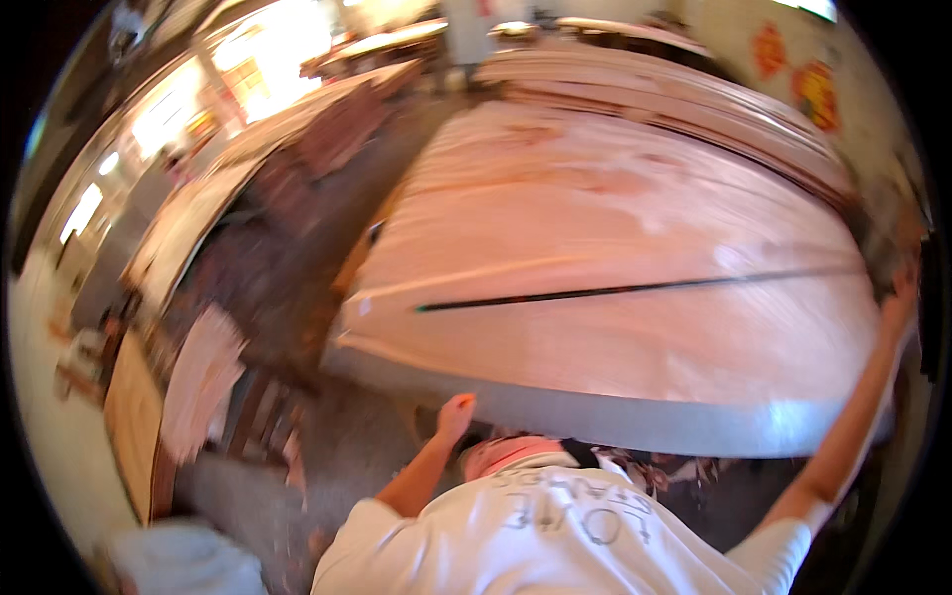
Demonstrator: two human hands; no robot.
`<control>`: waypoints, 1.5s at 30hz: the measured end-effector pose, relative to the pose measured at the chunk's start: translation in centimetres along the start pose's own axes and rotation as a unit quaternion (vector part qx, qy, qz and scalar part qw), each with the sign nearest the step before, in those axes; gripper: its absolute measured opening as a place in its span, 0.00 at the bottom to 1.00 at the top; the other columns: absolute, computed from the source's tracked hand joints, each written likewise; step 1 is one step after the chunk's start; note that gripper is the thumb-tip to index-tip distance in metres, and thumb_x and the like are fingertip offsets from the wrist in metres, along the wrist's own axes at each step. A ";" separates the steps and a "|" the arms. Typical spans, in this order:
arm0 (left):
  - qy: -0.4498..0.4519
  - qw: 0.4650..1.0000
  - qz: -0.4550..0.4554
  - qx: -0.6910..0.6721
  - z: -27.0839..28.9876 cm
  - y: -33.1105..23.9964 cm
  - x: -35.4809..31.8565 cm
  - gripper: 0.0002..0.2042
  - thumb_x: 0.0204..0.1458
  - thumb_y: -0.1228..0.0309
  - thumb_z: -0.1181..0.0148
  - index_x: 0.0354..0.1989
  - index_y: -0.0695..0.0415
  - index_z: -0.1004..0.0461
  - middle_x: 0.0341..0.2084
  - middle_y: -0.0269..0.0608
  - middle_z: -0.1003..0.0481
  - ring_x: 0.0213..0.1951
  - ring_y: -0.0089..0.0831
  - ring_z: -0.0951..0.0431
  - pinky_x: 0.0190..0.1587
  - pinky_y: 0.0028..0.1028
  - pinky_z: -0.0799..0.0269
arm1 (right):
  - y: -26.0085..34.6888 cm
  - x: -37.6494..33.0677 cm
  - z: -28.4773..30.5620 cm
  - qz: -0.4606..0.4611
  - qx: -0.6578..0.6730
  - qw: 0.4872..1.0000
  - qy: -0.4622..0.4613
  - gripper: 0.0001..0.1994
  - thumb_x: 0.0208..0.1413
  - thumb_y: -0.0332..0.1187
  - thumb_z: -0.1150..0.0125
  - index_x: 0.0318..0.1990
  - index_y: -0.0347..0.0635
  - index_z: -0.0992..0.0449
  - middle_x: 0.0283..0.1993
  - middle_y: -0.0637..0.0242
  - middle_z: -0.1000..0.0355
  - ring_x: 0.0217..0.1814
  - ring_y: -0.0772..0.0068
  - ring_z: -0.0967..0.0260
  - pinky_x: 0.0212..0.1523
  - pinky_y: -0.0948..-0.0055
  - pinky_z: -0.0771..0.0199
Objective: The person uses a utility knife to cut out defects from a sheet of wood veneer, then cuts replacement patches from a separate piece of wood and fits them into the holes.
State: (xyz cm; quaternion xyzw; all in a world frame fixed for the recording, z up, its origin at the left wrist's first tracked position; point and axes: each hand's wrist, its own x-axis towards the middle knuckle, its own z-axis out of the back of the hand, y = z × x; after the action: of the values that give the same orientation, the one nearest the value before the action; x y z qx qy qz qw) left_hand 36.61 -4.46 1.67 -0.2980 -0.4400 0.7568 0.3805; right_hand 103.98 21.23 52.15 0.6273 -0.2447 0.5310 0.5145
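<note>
My left hand (455,417) is closed in front of the near edge of a low platform, and a small orange bit (466,399) shows at its fingers; what it is I cannot make out. My right arm stretches far out to the right. At its end my right hand (900,292) is raised beside the platform's right edge, its fingers smeared by motion. Between the hands lies a broad stack of thin pinkish wood veneer sheets (615,233), with a grey smooth front border (595,407). A long thin dark stick (575,294) rests across the top sheet.
More veneer stacks (674,94) lie behind. To the left, further sheets (223,193) are piled beyond an aisle, with a loose veneer piece (201,382) and a board (134,426) nearer. Scraps (684,474) litter the floor by my body. A pale cloth-like bundle (183,560) is at lower left.
</note>
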 end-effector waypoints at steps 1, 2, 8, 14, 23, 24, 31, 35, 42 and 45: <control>0.011 1.000 0.001 0.002 -0.3 0.7 0.1 0.11 0.46 0.67 0.45 0.36 0.59 0.26 0.30 0.43 0.25 0.34 0.30 0.26 0.38 0.26 0.32 | -3.0 -0.2 1.0 0.083 -0.146 0.986 0.005 0.25 0.44 0.19 0.53 0.54 0.49 0.38 0.48 0.68 0.35 0.44 0.75 0.35 0.39 0.75 0.34; 0.025 0.999 -0.015 -0.025 -1.1 0.3 -0.3 0.11 0.47 0.67 0.45 0.36 0.60 0.26 0.29 0.42 0.25 0.32 0.27 0.27 0.38 0.25 0.32 | -5.1 0.0 2.1 0.136 -0.240 0.961 0.008 0.30 0.42 0.15 0.53 0.56 0.50 0.39 0.51 0.68 0.35 0.48 0.75 0.34 0.42 0.75 0.32; 0.079 0.989 0.061 -0.109 -1.5 0.2 -1.6 0.08 0.46 0.73 0.44 0.35 0.60 0.28 0.21 0.32 0.30 0.21 0.16 0.33 0.19 0.16 0.39 | -6.5 2.7 5.2 -0.109 0.068 0.989 -0.077 0.31 0.42 0.19 0.49 0.59 0.42 0.47 0.32 0.70 0.36 0.27 0.78 0.39 0.26 0.84 0.39; 0.112 0.993 0.030 -0.039 -1.6 -0.8 -0.8 0.09 0.45 0.71 0.43 0.35 0.61 0.28 0.23 0.34 0.29 0.24 0.19 0.31 0.24 0.19 0.35 | -2.8 2.6 2.9 -0.337 0.317 0.887 0.002 0.15 0.49 0.32 0.43 0.45 0.41 0.33 0.20 0.76 0.39 0.15 0.89 0.53 0.14 0.85 0.54; 0.126 0.983 -0.083 0.107 -3.7 -6.5 -0.7 0.12 0.47 0.66 0.46 0.37 0.59 0.27 0.28 0.44 0.25 0.31 0.31 0.26 0.36 0.27 0.31 | -7.6 0.7 0.8 -0.354 0.381 0.834 0.183 0.19 0.53 0.40 0.46 0.51 0.45 0.33 0.40 0.77 0.31 0.17 0.95 0.54 0.15 0.93 0.59; 0.122 0.983 -0.078 0.113 -3.1 -6.3 -1.5 0.12 0.47 0.65 0.46 0.37 0.59 0.27 0.28 0.44 0.25 0.31 0.31 0.26 0.36 0.28 0.31 | -6.3 -0.1 0.1 -0.349 0.380 0.841 0.161 0.19 0.53 0.41 0.47 0.51 0.45 0.34 0.34 0.79 0.33 0.15 0.94 0.57 0.14 0.92 0.60; 0.135 0.979 -0.036 0.150 -2.1 -3.4 -4.3 0.12 0.46 0.65 0.46 0.35 0.60 0.27 0.27 0.46 0.25 0.31 0.34 0.25 0.35 0.29 0.31 | -8.8 -0.3 2.1 -0.254 0.427 0.837 0.230 0.19 0.55 0.41 0.51 0.52 0.43 0.34 0.24 0.81 0.42 0.15 0.92 0.60 0.13 0.89 0.60; 0.121 0.977 -0.069 0.163 -0.7 -3.2 -5.0 0.12 0.46 0.65 0.46 0.35 0.60 0.27 0.27 0.46 0.26 0.31 0.37 0.26 0.35 0.30 0.31 | -9.7 -3.2 -2.7 -0.293 0.423 0.855 0.062 0.11 0.56 0.39 0.52 0.39 0.43 0.30 0.19 0.78 0.45 0.16 0.89 0.54 0.18 0.88 0.55; 0.134 0.979 -0.102 0.114 -1.3 -4.0 -3.5 0.11 0.47 0.65 0.46 0.35 0.59 0.27 0.29 0.45 0.25 0.32 0.36 0.25 0.35 0.30 0.31 | -22.6 -12.0 -9.8 -0.458 0.752 0.440 0.177 0.11 0.51 0.37 0.49 0.21 0.47 0.40 0.15 0.77 0.50 0.12 0.86 0.58 0.12 0.86 0.58; 0.133 0.984 -0.011 0.120 1.9 -4.8 -4.8 0.12 0.47 0.66 0.45 0.36 0.60 0.28 0.29 0.46 0.25 0.32 0.35 0.25 0.35 0.29 0.31 | -13.9 -23.8 -12.9 -0.502 0.697 0.441 0.261 0.08 0.53 0.34 0.53 0.24 0.48 0.41 0.16 0.77 0.51 0.12 0.87 0.58 0.11 0.85 0.57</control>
State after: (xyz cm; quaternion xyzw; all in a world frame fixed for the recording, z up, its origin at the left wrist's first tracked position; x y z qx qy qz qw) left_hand 39.22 -7.73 7.37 -0.3433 -0.2951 0.7536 0.4765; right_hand 102.93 32.08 23.72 0.6194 0.7110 0.3103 0.1202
